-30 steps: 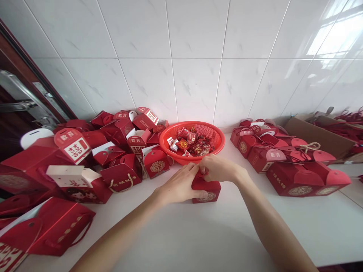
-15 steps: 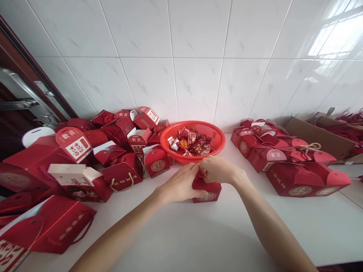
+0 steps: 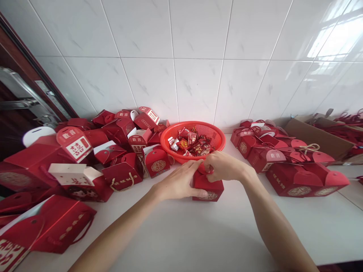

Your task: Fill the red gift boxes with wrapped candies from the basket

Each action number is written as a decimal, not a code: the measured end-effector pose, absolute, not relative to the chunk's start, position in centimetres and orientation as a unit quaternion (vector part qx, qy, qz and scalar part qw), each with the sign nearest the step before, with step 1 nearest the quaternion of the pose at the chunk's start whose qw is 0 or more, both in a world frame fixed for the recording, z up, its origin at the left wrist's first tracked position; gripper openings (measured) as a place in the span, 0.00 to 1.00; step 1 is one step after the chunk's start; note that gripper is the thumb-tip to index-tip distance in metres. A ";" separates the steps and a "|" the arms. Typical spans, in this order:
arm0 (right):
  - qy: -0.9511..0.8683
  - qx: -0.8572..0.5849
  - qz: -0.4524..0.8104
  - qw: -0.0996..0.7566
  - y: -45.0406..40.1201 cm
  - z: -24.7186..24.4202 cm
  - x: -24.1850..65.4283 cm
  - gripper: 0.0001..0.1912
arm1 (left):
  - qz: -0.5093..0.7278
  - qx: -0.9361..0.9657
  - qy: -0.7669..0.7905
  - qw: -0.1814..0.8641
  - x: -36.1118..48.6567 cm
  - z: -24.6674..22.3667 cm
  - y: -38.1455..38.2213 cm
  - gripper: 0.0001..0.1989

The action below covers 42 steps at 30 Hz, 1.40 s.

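A small red gift box (image 3: 208, 187) with a gold round emblem stands on the white table in front of me. My left hand (image 3: 183, 180) holds it from the left side, thumb across the front and fingers along the far side. At the top, my right hand (image 3: 222, 166) is closed with its fingertips pinching the box's red flap; part of the flap is hidden by the fingers. Just behind the box sits an orange-red plastic basket (image 3: 219, 140) with wrapped candies (image 3: 193, 141) in it.
Many red gift boxes (image 3: 121, 173) crowd the table's left side, some with flaps up. Another group of red boxes (image 3: 295, 179) stands at the right. Behind them lies a cardboard carton (image 3: 320, 139). A tiled wall (image 3: 198, 87) rises at the back; a door handle (image 3: 19, 104) is far left.
My right hand has moved a little to the right with the flap. More of the box's top shows, and the box sits slightly turned. My left hand stays on its side.
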State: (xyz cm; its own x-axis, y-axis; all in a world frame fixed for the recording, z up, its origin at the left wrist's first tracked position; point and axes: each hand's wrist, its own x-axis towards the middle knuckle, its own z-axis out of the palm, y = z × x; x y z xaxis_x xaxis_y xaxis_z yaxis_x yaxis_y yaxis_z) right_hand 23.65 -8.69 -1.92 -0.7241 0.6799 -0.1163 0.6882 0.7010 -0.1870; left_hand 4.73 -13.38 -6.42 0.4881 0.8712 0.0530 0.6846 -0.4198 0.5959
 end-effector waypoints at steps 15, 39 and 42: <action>0.923 0.361 -0.131 -0.024 -9.3 -2.1 25.1 0.02 | 0.125 0.824 0.482 0.271 4.3 -5.8 -13.4 0.49; 0.845 0.533 0.000 0.035 -10.8 -2.5 39.0 0.09 | 0.045 0.855 0.448 0.259 5.1 -6.8 -13.7 0.45; 0.829 0.558 0.028 -0.003 -11.2 -3.3 38.9 0.12 | 0.038 0.855 0.448 0.258 5.0 -6.9 -13.6 0.44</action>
State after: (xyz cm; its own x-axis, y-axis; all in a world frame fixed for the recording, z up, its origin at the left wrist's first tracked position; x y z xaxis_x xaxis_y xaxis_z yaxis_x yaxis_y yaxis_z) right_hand 38.92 -11.22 -3.28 -0.3773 0.9254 0.0355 0.9257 0.3758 0.0427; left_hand 5.02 -13.65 -6.89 0.5960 0.7856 -0.1662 0.7464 -0.4658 0.4752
